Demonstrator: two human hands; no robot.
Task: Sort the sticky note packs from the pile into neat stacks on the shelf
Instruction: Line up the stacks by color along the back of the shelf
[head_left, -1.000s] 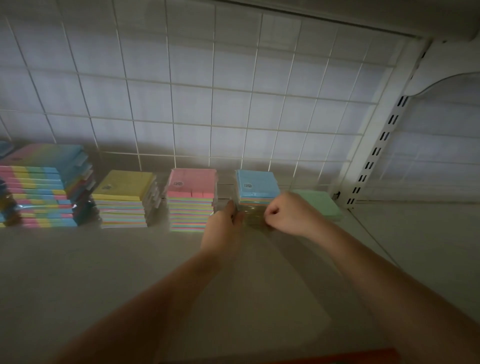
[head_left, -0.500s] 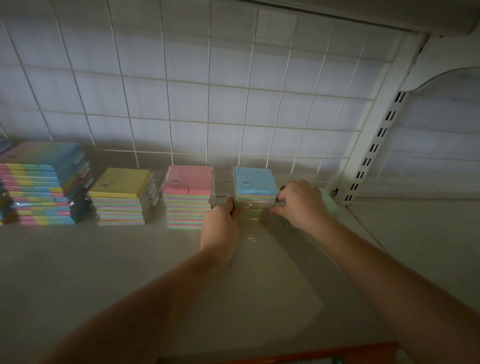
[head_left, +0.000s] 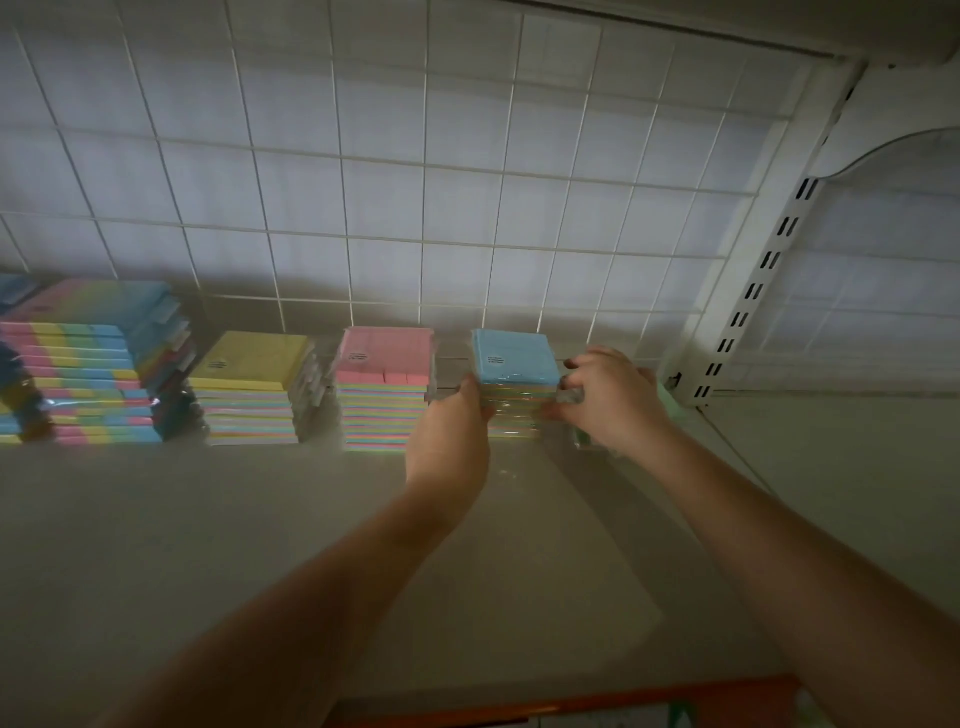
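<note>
Shelf (head_left: 260, 519) holds 4 stacks; left hand (head_left: 449, 431) and right hand (head_left: 610, 397) grip blue-topped stack (head_left: 514, 358).

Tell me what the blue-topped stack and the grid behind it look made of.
Blue-topped stack: paper note pads in glossy clear plastic wrap, judging by thin coloured edge layers and shiny crinkles. Grid panel: thin wire, probably white-coated metal, with a matte backing behind it.

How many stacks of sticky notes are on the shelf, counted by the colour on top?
Rainbow-topped stack: 1
Yellow-topped stack: 1
Pink-topped stack: 1
Blue-topped stack: 1
Total: 4 stacks. A green pack peeks out behind the right hand; whether it is a stack is hidden.
</note>
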